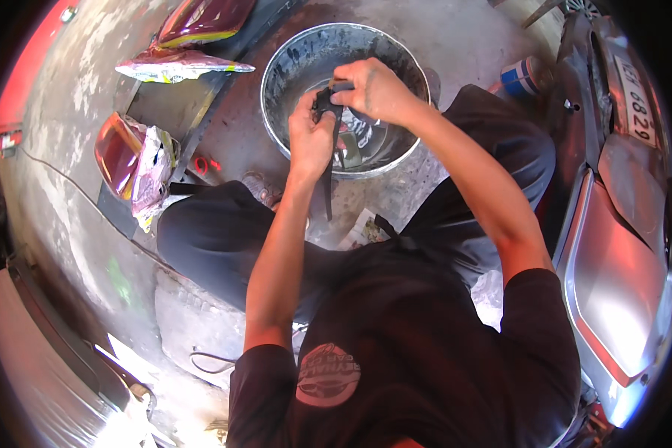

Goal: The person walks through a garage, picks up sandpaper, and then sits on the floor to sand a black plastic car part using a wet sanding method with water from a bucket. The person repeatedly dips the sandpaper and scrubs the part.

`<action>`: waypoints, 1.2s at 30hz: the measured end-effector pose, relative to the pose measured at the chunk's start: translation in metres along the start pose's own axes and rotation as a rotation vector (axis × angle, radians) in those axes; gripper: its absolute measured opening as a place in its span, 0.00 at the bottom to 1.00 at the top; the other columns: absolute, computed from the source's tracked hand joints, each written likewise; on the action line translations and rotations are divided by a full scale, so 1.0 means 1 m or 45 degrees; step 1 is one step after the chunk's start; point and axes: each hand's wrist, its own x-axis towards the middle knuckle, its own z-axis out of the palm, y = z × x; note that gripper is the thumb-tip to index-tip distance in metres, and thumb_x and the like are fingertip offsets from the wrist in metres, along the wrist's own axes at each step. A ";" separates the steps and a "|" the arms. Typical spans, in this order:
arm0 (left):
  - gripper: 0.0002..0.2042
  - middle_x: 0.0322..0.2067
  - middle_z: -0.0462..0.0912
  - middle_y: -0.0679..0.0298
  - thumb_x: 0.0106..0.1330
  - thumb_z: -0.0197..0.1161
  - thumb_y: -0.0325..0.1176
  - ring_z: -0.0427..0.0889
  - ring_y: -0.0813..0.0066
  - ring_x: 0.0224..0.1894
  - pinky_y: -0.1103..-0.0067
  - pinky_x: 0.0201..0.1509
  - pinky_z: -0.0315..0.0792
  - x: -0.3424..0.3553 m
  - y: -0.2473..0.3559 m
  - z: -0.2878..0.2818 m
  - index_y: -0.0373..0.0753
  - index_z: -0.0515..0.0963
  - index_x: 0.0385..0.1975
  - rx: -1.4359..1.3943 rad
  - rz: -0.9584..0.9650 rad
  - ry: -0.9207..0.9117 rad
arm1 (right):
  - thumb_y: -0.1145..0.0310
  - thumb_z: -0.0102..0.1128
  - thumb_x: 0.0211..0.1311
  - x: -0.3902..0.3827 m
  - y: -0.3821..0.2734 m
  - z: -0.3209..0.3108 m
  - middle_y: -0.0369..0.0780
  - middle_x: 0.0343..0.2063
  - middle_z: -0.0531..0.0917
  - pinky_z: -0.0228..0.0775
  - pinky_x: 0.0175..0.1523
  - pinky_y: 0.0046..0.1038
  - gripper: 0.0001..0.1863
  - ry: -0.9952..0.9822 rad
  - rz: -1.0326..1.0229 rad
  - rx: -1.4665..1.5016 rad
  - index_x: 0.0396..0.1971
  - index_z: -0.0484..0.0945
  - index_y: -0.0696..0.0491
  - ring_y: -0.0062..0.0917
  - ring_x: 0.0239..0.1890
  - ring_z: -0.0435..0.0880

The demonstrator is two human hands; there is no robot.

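Observation:
Above the wide round metal basin (270,119) my two hands are close together. My left hand (310,138) is closed around a dark, narrow part (327,183), whose thin end hangs down past the basin's near rim. At the part's upper end, the fingers of my right hand (377,91) are bent and pinch against it. A small brownish edge shows at those fingertips, too small to name. Inside the basin, behind the part, lies a greenish flat piece (349,149). Dark smears cover the basin's inner wall.
Glossy dark-red panels with crumpled wrapping (131,168) stand at the left. A blue-and-white can (521,77) sits at the right, near a silver vehicle panel (612,276). Small red rings (201,165) and a paper scrap (362,230) lie on the floor.

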 end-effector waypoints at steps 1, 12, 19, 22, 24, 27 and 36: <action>0.15 0.38 0.82 0.59 0.67 0.49 0.19 0.82 0.75 0.30 0.81 0.23 0.76 0.000 0.000 0.001 0.31 0.72 0.52 -0.068 0.033 0.012 | 0.65 0.69 0.51 0.003 0.002 -0.010 0.51 0.27 0.82 0.72 0.40 0.34 0.15 -0.056 0.043 0.116 0.36 0.83 0.58 0.38 0.30 0.82; 0.22 0.36 0.78 0.65 0.80 0.43 0.48 0.77 0.78 0.37 0.79 0.40 0.73 0.003 0.000 0.006 0.33 0.73 0.51 -0.119 0.202 0.193 | 0.68 0.69 0.57 -0.011 -0.006 0.028 0.37 0.28 0.86 0.74 0.33 0.25 0.13 0.244 0.697 0.967 0.39 0.83 0.59 0.19 0.27 0.82; 0.21 0.43 0.78 0.62 0.79 0.43 0.44 0.73 0.76 0.47 0.79 0.56 0.65 0.003 0.003 0.005 0.32 0.75 0.51 -0.033 0.336 0.382 | 0.71 0.65 0.54 -0.005 -0.024 0.047 0.38 0.31 0.86 0.72 0.37 0.24 0.11 0.282 0.615 1.048 0.36 0.84 0.61 0.18 0.31 0.81; 0.20 0.44 0.79 0.62 0.78 0.44 0.43 0.74 0.75 0.48 0.79 0.56 0.65 0.003 0.007 0.009 0.31 0.75 0.51 0.002 0.352 0.384 | 0.71 0.65 0.54 0.002 -0.011 0.044 0.37 0.30 0.86 0.72 0.37 0.23 0.11 0.403 0.755 1.067 0.34 0.84 0.61 0.17 0.30 0.80; 0.20 0.45 0.79 0.62 0.78 0.44 0.41 0.74 0.75 0.49 0.79 0.57 0.65 0.003 0.011 0.010 0.31 0.75 0.51 0.056 0.351 0.415 | 0.70 0.65 0.53 0.003 -0.022 0.059 0.36 0.29 0.85 0.71 0.37 0.23 0.11 0.541 0.673 1.142 0.33 0.84 0.62 0.17 0.30 0.80; 0.19 0.47 0.79 0.60 0.77 0.43 0.37 0.74 0.73 0.51 0.77 0.59 0.64 0.006 0.001 0.000 0.29 0.75 0.51 -0.046 0.373 0.395 | 0.70 0.65 0.53 -0.006 -0.045 0.046 0.36 0.29 0.85 0.70 0.39 0.23 0.11 0.328 0.503 1.082 0.34 0.84 0.61 0.17 0.32 0.79; 0.19 0.50 0.78 0.58 0.77 0.42 0.36 0.74 0.72 0.53 0.77 0.62 0.64 0.006 0.003 0.001 0.29 0.74 0.53 -0.295 0.320 0.343 | 0.73 0.65 0.54 0.001 -0.033 0.052 0.37 0.30 0.86 0.73 0.38 0.23 0.11 0.273 0.516 1.040 0.37 0.85 0.60 0.17 0.31 0.80</action>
